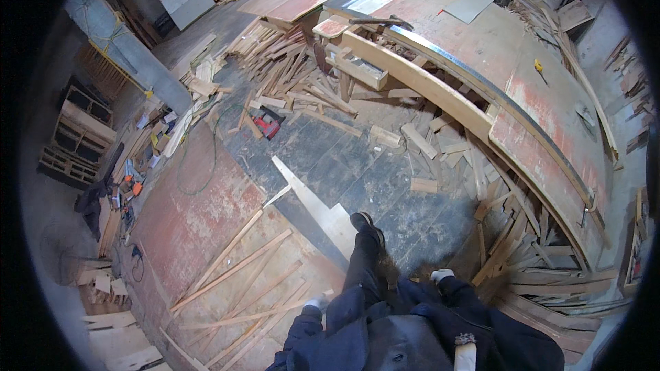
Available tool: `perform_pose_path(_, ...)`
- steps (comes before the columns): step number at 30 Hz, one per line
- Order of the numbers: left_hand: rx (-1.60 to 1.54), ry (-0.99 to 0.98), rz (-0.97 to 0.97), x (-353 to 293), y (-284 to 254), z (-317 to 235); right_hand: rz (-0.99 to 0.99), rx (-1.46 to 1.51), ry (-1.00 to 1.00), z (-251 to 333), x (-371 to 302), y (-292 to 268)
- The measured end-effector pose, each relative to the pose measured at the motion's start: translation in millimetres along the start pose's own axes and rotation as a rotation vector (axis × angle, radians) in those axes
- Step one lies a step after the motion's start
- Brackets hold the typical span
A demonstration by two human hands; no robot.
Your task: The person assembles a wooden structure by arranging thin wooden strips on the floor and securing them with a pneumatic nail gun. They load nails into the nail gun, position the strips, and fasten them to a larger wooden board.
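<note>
My left hand (317, 301), in a pale glove, is low beside my left leg, at the end of a thin wood strip (254, 317). Its fingers are too small and blurred to show whether they grip that strip or only pass above it. My right hand (441, 275), also pale-gloved, is curled closed in front of my right side, with nothing seen sticking out of it. One dark shoe (364, 221) is stepping beside a long tapered pale board (313, 199) on the floor. Several more strips lie across a worn panel (206, 216) to the left.
A long worktable (481, 48) with a metal straightedge (474, 75) curves along the right, a clamp (586, 209) on its edge. Offcuts (419, 141) litter the floor beside it. A red nail-gun-like tool (268, 124) lies ahead; a thin hose (199, 189) loops at left, near a post (130, 48).
</note>
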State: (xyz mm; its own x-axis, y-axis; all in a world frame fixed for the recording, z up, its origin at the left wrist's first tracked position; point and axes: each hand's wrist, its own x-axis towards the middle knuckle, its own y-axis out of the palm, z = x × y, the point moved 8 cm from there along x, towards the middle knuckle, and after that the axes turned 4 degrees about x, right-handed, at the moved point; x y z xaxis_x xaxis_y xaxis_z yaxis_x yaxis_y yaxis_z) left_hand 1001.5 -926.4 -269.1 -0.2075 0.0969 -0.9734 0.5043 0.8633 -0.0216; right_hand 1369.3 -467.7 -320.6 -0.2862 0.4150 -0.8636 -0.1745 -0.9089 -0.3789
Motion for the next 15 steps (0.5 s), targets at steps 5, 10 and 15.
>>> perform_pose_path(5,-0.096,-0.091,-0.032,55,20,-113,0.043,-0.860,-0.282,59,33,-38)
perform_pose_path(10,-0.110,-0.270,-0.085,106,42,-235,0.026,-0.813,-0.168,189,116,-123)
perform_pose_path(15,-0.177,-0.036,0.003,124,59,-428,-0.254,0.264,-0.340,473,180,-275)
